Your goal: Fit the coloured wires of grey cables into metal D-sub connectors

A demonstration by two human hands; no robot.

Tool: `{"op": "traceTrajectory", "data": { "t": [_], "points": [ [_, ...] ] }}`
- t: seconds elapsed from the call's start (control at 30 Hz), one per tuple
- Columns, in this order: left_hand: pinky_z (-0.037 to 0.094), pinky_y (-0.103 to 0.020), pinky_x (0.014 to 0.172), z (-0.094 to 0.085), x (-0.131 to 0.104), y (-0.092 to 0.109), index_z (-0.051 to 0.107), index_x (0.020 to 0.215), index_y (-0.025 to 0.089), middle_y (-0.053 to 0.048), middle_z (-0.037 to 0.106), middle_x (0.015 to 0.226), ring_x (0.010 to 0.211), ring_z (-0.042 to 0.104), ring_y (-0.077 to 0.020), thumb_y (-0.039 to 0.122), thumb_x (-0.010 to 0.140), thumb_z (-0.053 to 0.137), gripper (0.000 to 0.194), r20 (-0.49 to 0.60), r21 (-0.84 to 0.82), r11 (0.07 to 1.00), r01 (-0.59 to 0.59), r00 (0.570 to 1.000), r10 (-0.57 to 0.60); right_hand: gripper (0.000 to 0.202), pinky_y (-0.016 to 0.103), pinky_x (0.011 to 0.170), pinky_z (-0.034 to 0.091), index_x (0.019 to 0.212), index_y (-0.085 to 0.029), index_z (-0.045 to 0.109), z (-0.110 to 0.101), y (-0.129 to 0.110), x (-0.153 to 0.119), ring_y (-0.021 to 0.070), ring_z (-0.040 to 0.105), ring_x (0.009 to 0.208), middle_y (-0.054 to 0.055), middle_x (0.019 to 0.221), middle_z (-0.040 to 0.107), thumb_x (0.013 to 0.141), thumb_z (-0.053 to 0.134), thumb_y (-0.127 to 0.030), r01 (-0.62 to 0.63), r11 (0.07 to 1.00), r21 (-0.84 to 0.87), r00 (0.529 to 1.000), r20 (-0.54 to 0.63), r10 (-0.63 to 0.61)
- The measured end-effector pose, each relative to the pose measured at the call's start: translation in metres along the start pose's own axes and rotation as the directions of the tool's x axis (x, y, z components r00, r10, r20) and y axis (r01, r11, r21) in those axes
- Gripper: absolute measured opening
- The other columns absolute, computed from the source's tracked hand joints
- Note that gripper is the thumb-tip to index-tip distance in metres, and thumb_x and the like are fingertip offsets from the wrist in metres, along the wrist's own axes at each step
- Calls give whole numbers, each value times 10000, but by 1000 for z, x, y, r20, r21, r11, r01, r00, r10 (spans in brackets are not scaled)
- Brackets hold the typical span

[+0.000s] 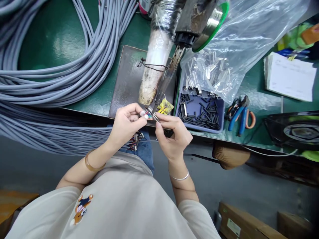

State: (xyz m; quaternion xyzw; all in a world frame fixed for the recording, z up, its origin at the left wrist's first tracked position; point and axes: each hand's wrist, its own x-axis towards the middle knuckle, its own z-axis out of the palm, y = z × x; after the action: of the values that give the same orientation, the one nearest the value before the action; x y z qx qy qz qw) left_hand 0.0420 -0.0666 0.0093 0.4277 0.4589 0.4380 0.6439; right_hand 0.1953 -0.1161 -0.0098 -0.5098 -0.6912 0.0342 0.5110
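Observation:
Between my two hands, under the tip of the soldering tool point(171, 71), is a small metal connector point(152, 114) with coloured wires at its left side. My left hand point(127, 124) pinches the wires with thumb and fingers. On the other side, my right hand point(173, 134) holds the connector between thumb and fingers. A white, scorched wrapped tube point(156, 63) stands just beyond my fingers, over a dark metal plate point(127, 78). Beside the connector lies a yellow piece point(166, 107). The fine wire ends are too small to tell apart.
Grey cables point(99, 63) cover the left, with more point(74, 132) below the table edge. To the right are a purple tray point(199, 103) of black tubes and connectors, a plastic bag point(249, 36), pliers point(240, 116), paper point(290, 76) and a black fan-like device point(296, 131). A solder spool point(211, 26) stands above.

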Motion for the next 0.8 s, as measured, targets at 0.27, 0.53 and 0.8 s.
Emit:
{"op": "traceTrajectory", "data": {
  "t": [0.27,0.53,0.8],
  "points": [
    [302,-162,475,1,1,4,587,649,160,35,551,610,529,422,-43,189,672,739,157,-4,33,999,-33,999,33,195,288,765,643,910,-233,617,-2,1,5,169,788,890,45,1040,809,872,726,-76,61,996,-59,998,10,-61],
    [256,-155,421,1,1,12,567,626,163,81,480,534,442,307,-12,144,654,722,159,45,-35,999,-2,999,3,201,253,725,631,887,-226,590,-3,-1,6,157,787,847,93,1053,816,871,721,-74,166,975,-147,986,44,-162],
    [226,-159,406,0,0,4,569,638,153,56,553,589,439,306,-2,151,656,737,169,24,-38,999,37,999,-36,201,244,748,629,898,-228,591,-2,0,4,155,792,872,71,1024,818,887,702,-61,125,985,-116,992,50,-120]
  ]
}}
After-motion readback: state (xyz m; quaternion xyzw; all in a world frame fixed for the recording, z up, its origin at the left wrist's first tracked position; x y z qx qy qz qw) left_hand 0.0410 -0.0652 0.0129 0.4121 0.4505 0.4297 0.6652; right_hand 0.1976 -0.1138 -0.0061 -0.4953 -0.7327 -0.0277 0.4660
